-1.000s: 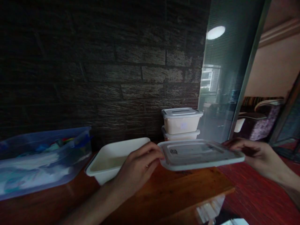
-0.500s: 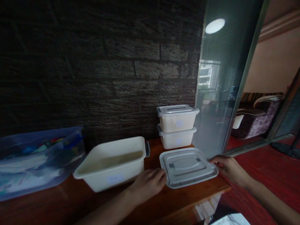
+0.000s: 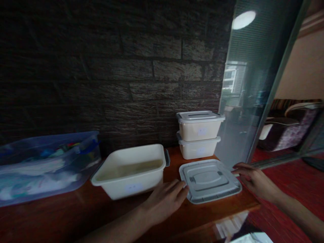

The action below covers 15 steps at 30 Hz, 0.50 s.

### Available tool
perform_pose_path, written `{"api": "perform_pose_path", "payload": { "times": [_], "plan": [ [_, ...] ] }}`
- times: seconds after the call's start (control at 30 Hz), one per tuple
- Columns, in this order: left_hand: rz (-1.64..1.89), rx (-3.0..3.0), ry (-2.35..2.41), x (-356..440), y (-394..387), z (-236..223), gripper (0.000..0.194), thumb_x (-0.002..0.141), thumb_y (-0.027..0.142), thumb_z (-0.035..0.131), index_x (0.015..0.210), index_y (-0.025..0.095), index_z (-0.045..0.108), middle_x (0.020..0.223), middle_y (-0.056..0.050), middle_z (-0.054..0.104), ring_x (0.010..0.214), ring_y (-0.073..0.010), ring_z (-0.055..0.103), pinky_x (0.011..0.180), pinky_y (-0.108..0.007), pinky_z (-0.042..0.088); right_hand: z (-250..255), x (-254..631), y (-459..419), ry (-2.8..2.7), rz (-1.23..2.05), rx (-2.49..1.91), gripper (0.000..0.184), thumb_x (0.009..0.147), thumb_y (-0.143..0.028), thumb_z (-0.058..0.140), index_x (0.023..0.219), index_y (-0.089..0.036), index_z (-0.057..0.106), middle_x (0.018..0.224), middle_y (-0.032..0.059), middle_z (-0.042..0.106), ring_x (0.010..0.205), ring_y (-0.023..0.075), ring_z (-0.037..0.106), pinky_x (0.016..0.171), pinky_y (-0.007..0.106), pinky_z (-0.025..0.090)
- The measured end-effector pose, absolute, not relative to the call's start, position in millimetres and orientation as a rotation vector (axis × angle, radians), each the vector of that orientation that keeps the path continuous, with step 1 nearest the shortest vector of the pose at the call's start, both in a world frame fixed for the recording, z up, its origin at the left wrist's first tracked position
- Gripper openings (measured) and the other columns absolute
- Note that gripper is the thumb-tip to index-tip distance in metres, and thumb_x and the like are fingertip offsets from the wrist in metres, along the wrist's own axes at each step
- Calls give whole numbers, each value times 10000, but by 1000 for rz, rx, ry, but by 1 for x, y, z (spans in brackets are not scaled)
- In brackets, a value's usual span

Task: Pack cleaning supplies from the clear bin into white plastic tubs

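A grey plastic lid [image 3: 208, 179] with a raised centre panel lies on the wooden table, near its right end. My left hand [image 3: 168, 199] is at the lid's left edge, with fingers curled and the tips touching the rim. Just off the right edge is my right hand [image 3: 249, 175], its fingers loosely bent and apart with nothing visible in them. To the left stands a cream plastic bin [image 3: 130, 187] without a lid, with a small label on its front and a grey handle on its right side. Its floor is partly hidden.
Two lidded cream boxes [image 3: 201, 131] are stacked behind the lid. At the far left, a bluish clear tub [image 3: 86, 143] holds mixed items. A dark brick wall [image 3: 152, 81] backs the table [image 3: 174, 221]; a glass panel [image 3: 235, 128] stands right. Red floor lies beyond.
The view has turned, shifting the scene rightward. The lid sits slightly farther from the table's right end. My right hand's fingers have come away from its edge; my left stays at the rim.
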<state>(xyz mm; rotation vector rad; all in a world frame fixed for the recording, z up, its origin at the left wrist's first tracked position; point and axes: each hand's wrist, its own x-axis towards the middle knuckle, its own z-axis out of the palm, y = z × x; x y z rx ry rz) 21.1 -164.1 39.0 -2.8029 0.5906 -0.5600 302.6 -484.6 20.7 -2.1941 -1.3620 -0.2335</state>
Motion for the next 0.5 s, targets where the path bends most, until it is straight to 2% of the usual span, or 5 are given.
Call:
{"api": "perform_pose_path", "payload": {
  "times": [0.17,0.23,0.27,0.4,0.5],
  "plan": [
    [-1072,-2930,547,-33,-142,93,372,926,147,523,1279,183,634,1143,-134,698,1011,-244,681,924,-400,583,39,278,-444,-1297,-332,-2071,282,931,-348,589,1162,-257,722,1199,113,709,972,273,720,718,352,614],
    [-1279,-3001,385,-52,-116,118,332,921,131,537,1216,197,673,1100,-101,708,989,-219,678,889,-350,570,56,253,-405,-1218,-262,-2034,334,936,-427,607,1216,-261,683,1173,110,729,914,273,731,550,310,577],
    [-1312,-3063,244,-59,-99,129,306,927,138,545,1185,207,693,1091,-82,711,984,-206,679,883,-325,557,66,240,-383,-1188,-213,-1988,347,941,-461,602,1211,-259,683,1169,108,736,923,275,733,534,303,567],
    [-1562,-3224,-482,-71,-21,152,216,914,261,577,1009,219,767,1064,-59,728,1022,-240,668,932,-348,502,97,200,-281,-1186,68,-1737,434,933,-497,614,1263,-221,670,1172,118,745,1045,297,710,855,395,591],
    [-1606,-3398,-792,-67,30,139,330,865,337,607,1113,188,766,1159,-94,736,1114,-292,651,1017,-408,464,99,192,-211,-1083,157,-1655,572,903,-524,633,1357,-176,634,1250,143,720,1122,316,686,978,453,546]
  ]
}}
